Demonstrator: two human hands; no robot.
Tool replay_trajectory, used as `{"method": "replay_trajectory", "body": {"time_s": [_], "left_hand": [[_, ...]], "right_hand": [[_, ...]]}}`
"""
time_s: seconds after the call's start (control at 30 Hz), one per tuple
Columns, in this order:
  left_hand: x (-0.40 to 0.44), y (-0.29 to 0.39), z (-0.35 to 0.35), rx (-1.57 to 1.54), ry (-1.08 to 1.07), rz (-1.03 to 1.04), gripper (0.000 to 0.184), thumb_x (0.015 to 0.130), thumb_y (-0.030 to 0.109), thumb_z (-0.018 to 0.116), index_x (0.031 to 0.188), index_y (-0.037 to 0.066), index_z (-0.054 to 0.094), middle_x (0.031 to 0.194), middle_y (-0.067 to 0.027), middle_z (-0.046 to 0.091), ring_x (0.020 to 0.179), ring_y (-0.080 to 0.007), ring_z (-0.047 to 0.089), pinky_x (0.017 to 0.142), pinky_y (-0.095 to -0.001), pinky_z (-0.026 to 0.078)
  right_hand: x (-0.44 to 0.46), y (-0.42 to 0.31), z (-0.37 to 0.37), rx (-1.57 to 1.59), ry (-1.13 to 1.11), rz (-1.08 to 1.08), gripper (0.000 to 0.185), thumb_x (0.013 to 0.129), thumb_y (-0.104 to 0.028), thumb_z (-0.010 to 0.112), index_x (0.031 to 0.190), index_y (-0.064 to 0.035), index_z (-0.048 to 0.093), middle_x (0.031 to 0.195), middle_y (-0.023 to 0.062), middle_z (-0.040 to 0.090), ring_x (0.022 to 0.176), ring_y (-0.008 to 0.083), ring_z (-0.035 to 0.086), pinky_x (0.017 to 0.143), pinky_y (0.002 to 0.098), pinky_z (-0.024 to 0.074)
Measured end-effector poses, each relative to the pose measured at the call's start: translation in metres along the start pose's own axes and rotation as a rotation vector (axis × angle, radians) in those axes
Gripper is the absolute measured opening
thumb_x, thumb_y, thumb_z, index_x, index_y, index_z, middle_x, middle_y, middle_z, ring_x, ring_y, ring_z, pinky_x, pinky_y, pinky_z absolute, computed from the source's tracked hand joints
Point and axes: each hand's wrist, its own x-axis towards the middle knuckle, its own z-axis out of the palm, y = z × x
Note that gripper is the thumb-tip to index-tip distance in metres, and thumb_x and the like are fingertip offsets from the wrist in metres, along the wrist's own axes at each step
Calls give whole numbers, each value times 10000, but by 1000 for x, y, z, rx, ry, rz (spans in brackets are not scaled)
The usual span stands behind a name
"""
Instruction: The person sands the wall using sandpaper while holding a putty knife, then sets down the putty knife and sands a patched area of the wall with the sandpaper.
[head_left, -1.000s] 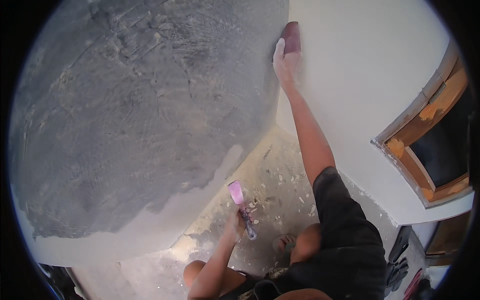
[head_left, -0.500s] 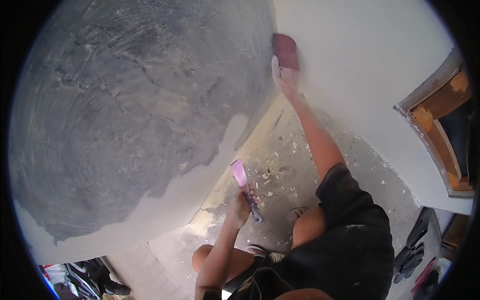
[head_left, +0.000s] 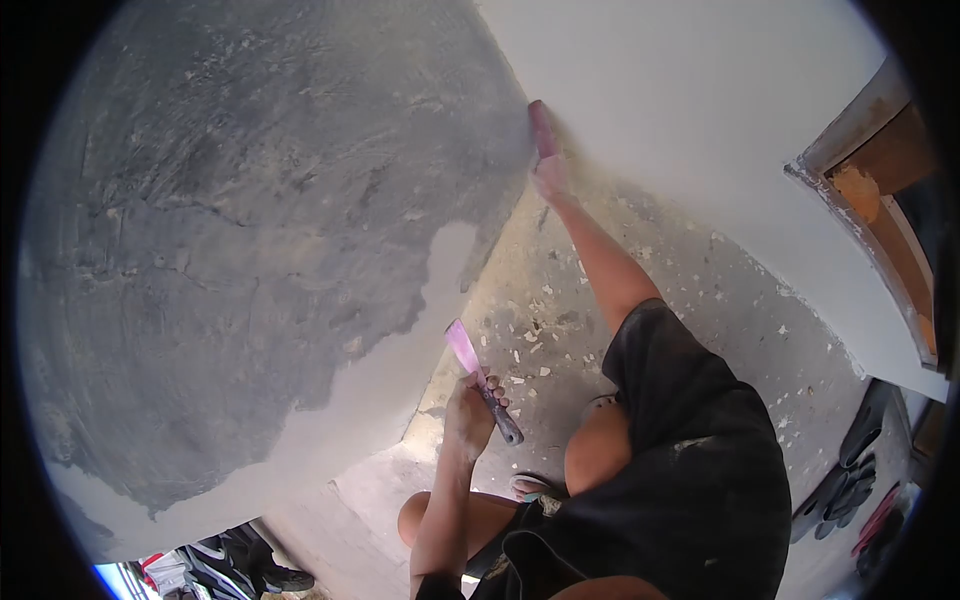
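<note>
My left hand [head_left: 467, 420] is closed around the dark handle of a putty knife [head_left: 462, 345], its pinkish, shiny blade pointing up toward the wall's foot. Farther up, my right hand [head_left: 552, 180] grips a dark-red piece of sandpaper [head_left: 542, 126], seen nearly edge-on at the corner where two walls meet. The patchy grey wall [head_left: 280, 210] is on the left, with a pale smooth band along its bottom. On the right stands the smooth white wall [head_left: 690, 90]. What backs the sandpaper, if anything, is hidden.
Pale flakes lie scattered over the concrete floor [head_left: 700, 270]. A wooden frame [head_left: 880, 240] is set in the white wall at right. Dark footwear [head_left: 850, 495] lies at lower right, and a partly visible motorbike-like object [head_left: 235, 565] stands at lower left. My knees are bent low.
My right hand and the sandpaper have shifted slightly down and left in view, and the sandpaper has turned from broad face to narrow edge. My left hand still holds the putty knife.
</note>
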Motion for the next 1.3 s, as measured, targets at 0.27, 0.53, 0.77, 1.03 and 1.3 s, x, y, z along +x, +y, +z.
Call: {"method": "replay_trajectory", "body": {"time_s": [0.27, 0.53, 0.77, 1.03, 1.3], "left_hand": [[-10, 2, 9, -39, 24, 26, 201, 910, 232, 526, 1019, 63, 532, 841, -52, 494, 776, -185, 489, 748, -336, 434], [-14, -3, -10, -77, 92, -3, 182, 916, 210, 503, 1022, 63, 524, 836, -47, 495, 778, -188, 506, 749, -339, 439], [-13, 0, -7, -86, 92, -10, 180, 926, 211, 485, 1025, 67, 525, 846, -44, 506, 784, -182, 514, 756, -343, 443], [-9, 2, -11, -107, 106, -6, 184, 929, 216, 484, 1033, 70, 525, 846, -43, 508, 784, -181, 512, 754, -338, 438], [-9, -1, -12, -76, 116, -5, 189, 929, 230, 497, 1022, 68, 523, 843, -45, 503, 792, -187, 492, 754, -338, 413]], "right_hand": [[6, -46, -17, -26, 287, -174, 704, 881, -41, 496, 1502, -261, 247, 1338, 237, 487, 993, 433, 583, 829, 485, 488], [-15, -3, 9, 60, 68, 114, 636, 953, -111, 421, 1507, -329, 198, 1422, 165, 443, 1134, 358, 573, 856, 405, 516], [-3, -69, 7, 315, 149, 218, 659, 952, -77, 390, 1515, -334, 160, 1429, 122, 456, 1129, 355, 577, 923, 374, 489], [-20, -40, 25, 269, 120, 524, 404, 972, -179, 431, 1364, -86, 447, 1125, 249, 604, 926, 399, 625, 773, 433, 485], [-18, -48, 20, 118, -50, 525, 572, 962, -134, 413, 1502, -126, 222, 1038, 218, 652, 866, 373, 636, 759, 461, 488]]}}
